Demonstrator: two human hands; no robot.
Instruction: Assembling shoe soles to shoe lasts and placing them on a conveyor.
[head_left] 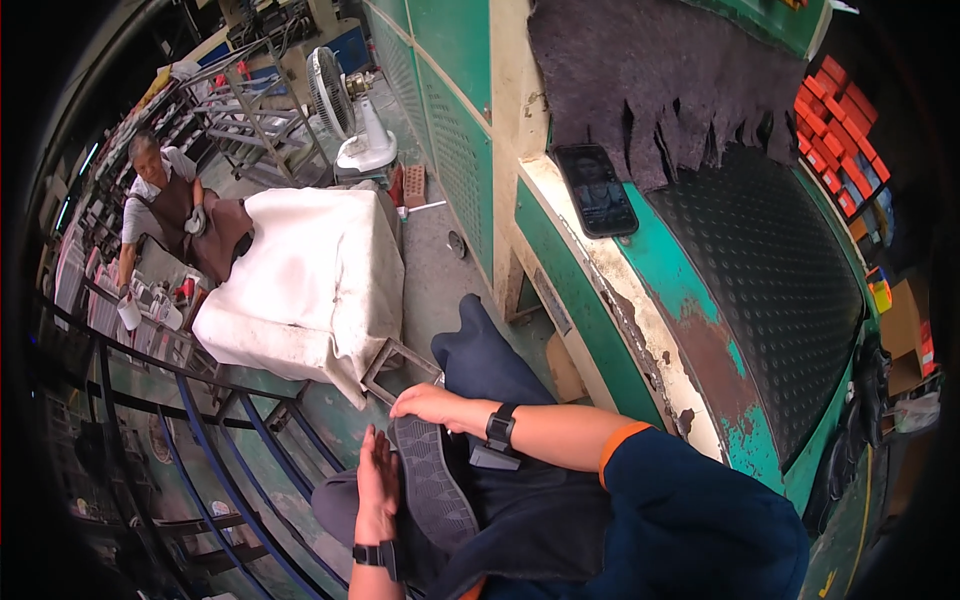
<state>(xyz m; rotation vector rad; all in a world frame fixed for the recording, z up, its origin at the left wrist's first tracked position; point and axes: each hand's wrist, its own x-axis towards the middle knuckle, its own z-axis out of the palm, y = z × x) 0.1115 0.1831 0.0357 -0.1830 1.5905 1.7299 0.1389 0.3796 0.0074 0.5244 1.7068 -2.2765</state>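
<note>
A dark shoe (435, 487) rests over my lap with its patterned grey sole facing up. My right hand (428, 404) lies over the far end of the shoe, fingers curled round it; their tips are partly hidden. Along the sole's left edge stands my left hand (377, 485), its fingers straight and its palm turned toward the shoe. Whether that palm touches the sole I cannot tell. Each wrist wears a black strap, and a small grey block (494, 458) sits under my right wrist.
A green machine (590, 335) with a black studded mat (755, 290) stands at my right, a phone (595, 190) on its ledge. Dark metal rails (215, 470) run at my left. Ahead are a white-covered table (300, 270), a fan (350, 110) and another person (170, 195).
</note>
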